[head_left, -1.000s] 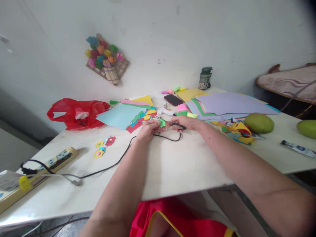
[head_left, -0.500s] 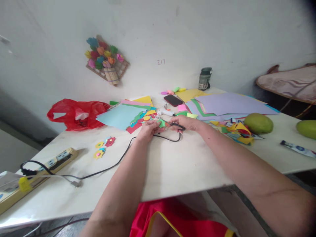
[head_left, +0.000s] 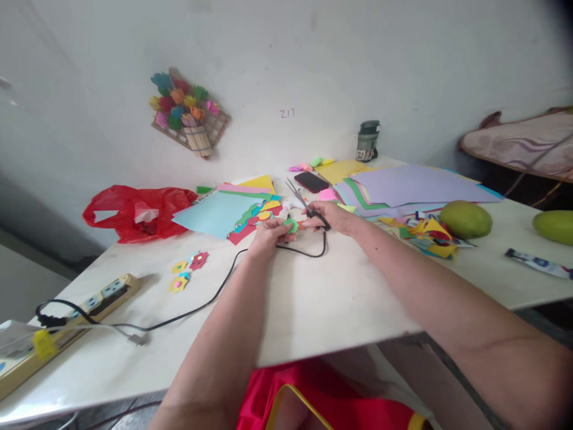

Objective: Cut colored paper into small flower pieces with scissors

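Between thumb and fingers, my left hand (head_left: 267,237) pinches a small piece of green paper (head_left: 292,226). My right hand (head_left: 330,218) is closed round the black handles of a pair of scissors (head_left: 296,194). The blades stick up and away from me, slightly apart, and do not touch the green paper. Just beyond my left hand lie coloured paper cut-outs (head_left: 250,220) in a loose pile. Partly hidden behind my hands is a white tool, perhaps a glue gun (head_left: 293,209), whose black cord (head_left: 215,297) crosses the table below my fingers.
Paper flowers (head_left: 190,272) lie left, near a power strip (head_left: 96,304). A red plastic bag (head_left: 138,212) and blue sheets (head_left: 208,212) stand behind them. Purple sheets (head_left: 416,182), a phone (head_left: 311,182), paper scraps (head_left: 432,236), a green fruit (head_left: 465,219) and a tube (head_left: 537,263) lie right.
The scissors have swung away from the green paper, their blades now pointing up instead of lying across toward my left hand. My left hand keeps hold of the paper.
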`<control>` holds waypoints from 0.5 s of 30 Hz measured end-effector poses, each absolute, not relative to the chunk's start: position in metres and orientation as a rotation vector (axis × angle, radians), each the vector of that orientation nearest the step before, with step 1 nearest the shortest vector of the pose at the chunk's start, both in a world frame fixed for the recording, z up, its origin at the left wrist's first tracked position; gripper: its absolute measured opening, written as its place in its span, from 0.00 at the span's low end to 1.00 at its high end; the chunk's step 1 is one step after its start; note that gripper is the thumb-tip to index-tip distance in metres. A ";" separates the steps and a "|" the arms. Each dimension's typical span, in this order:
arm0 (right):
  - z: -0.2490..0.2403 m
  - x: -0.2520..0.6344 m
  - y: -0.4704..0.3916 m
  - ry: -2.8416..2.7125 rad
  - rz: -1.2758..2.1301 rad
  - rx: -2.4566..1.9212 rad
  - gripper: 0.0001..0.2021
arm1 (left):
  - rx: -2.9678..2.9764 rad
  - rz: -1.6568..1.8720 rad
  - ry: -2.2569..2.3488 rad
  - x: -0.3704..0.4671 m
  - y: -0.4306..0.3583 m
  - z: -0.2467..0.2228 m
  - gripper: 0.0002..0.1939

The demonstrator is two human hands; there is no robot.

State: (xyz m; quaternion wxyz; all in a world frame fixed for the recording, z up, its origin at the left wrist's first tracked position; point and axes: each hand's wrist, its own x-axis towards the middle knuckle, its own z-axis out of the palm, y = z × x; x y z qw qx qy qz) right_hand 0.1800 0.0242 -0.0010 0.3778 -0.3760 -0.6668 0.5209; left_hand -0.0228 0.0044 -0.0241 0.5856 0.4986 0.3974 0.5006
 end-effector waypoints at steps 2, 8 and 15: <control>-0.003 0.176 0.024 -1.635 1.335 -0.922 0.22 | 1.198 1.150 0.937 -0.022 0.004 -0.024 0.21; -0.005 0.165 0.022 -1.535 1.343 -0.866 0.19 | 1.269 1.097 0.954 -0.019 0.005 -0.023 0.18; -0.002 0.158 0.018 -1.575 1.205 -0.945 0.17 | 1.226 1.075 0.974 -0.018 0.004 -0.021 0.19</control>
